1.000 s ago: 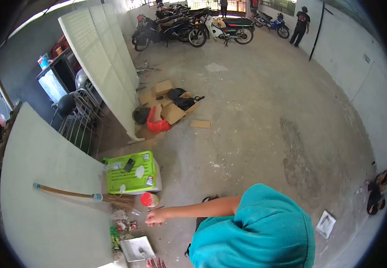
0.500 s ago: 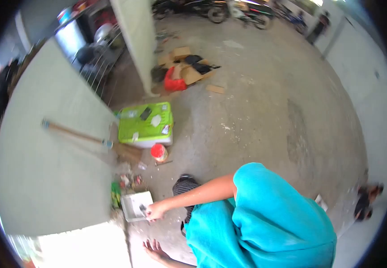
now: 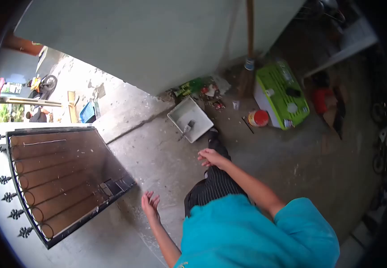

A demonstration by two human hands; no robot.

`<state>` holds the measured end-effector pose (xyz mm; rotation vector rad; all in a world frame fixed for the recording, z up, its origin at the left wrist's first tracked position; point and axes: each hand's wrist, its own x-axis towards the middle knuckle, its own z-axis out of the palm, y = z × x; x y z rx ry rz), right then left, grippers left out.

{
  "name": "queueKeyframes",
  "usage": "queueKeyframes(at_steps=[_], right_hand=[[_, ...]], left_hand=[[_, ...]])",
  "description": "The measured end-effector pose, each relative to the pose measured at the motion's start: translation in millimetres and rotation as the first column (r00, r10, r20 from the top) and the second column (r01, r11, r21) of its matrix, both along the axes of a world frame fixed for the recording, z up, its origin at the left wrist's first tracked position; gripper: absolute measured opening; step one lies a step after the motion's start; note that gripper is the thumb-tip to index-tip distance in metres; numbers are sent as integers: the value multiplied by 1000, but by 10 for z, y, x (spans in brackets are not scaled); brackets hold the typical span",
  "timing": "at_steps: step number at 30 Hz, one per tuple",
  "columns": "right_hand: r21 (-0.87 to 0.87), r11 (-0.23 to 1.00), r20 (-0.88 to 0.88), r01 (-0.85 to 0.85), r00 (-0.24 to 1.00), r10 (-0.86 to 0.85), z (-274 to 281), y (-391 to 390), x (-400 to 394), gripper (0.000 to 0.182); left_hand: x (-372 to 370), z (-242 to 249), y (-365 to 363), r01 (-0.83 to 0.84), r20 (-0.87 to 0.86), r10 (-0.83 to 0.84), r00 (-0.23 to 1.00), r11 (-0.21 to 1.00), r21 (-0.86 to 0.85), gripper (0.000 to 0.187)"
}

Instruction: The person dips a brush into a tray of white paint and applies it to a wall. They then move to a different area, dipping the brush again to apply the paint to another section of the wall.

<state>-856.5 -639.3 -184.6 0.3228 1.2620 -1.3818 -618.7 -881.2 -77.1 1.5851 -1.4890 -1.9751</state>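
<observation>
My left hand (image 3: 151, 204) hangs over the concrete floor with its fingers spread and nothing in them. My right hand (image 3: 212, 158) is held in front of my striped trouser leg, fingers loosely bent and apart, also holding nothing. Just beyond it on the floor sits a white rectangular tray (image 3: 173, 115). Inside the tray lies a small scraper-like tool (image 3: 187, 128), its flat grey end toward the middle and its handle leaning at the near rim.
A red-lidded tub (image 3: 259, 118) stands beside a storage box with a green lid (image 3: 287, 96). A wooden pole (image 3: 250, 31) leans by the grey wall (image 3: 148, 40). To the left is a brown metal gate (image 3: 63, 174) with spiked tips. Litter lies along the wall's foot.
My right hand has let go of the tool, which now lies in the tray, and has drawn back toward me. The view has swung left, bringing the gate into sight.
</observation>
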Motion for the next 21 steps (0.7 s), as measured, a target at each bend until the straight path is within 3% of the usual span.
queueKeyframes(at_steps=[3, 7, 9, 11, 16, 18, 20, 21], right_hand=[[49, 999, 56, 19, 998, -21, -790, -515, -301, 29], [154, 971, 134, 181, 970, -202, -2189, -1114, -403, 27], [191, 956, 150, 222, 956, -252, -2886, -1353, -411, 27], [266, 935, 222, 233, 929, -295, -3559, -1581, -426, 27], [393, 907, 288, 149, 917, -275, -5196, -2234, -264, 37], [447, 875, 324, 185, 878, -351, -5707, -2507, -189, 43], [450, 826, 432, 339, 727, -534, -6183, -2683, -105, 43], [475, 821, 439, 318, 723, -534, -6167, -2671, -72, 43]], left_hand=[[-242, -173, -242, -35, 150, 40, 988, 999, -38, 42], [-806, -964, -336, -26, 251, 18, 968, 999, 26, 43], [-1174, -1507, -316, -40, 53, 27, 998, 963, 265, 42], [-1370, -2135, -284, 4, 60, -24, 998, 952, 307, 37], [-1236, -3753, -255, 70, 102, -122, 987, 911, 407, 30], [-1125, -4150, -321, 45, 146, -111, 983, 917, 397, 30], [-1075, -4353, -387, 9, 200, -87, 976, 933, 360, 30], [-1049, -4408, -424, -7, 232, -84, 969, 931, 365, 30]])
